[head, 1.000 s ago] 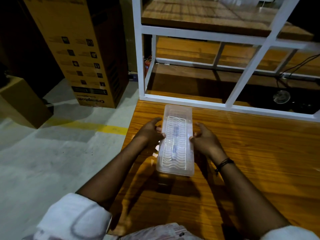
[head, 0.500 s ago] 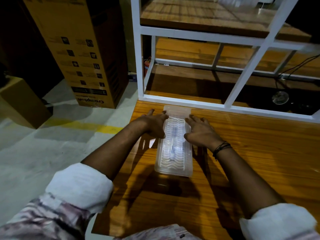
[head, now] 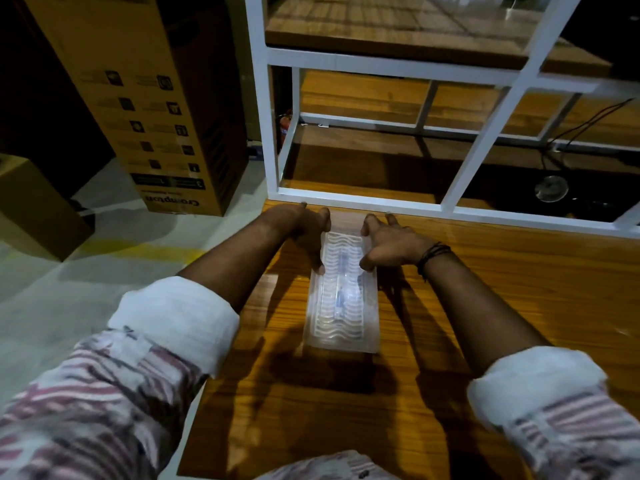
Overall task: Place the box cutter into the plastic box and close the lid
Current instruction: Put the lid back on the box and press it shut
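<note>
Since half a second ago both hands have slid further up the box (head: 341,299), from its middle toward its far end, and the arms reach out straighter, with more of the rolled sleeves showing at the bottom of the frame. The box itself lies where it did, lid (head: 343,268) on.

The box sits at centre frame on the wooden table (head: 519,306), its long axis running from the near edge up toward the white frame (head: 346,197) at the top. The cutter (head: 341,289) shows dimly through the wavy clear lid, lying lengthwise along the same axis; which end is the blade cannot be told.

The left hand (head: 304,226), just left of centre, lies palm down over the box's upper left edge, fingers spread and loosely curled, the thumb pointing down along the lid's left rim. It presses rather than clasps, nothing closed inside it.

The right hand (head: 391,244), just right of centre, mirrors it on the upper right edge, fingers spread toward the frame, thumb on the lid's right rim, a dark band (head: 433,254) at the wrist. It too is flat, gripping nothing.
</note>
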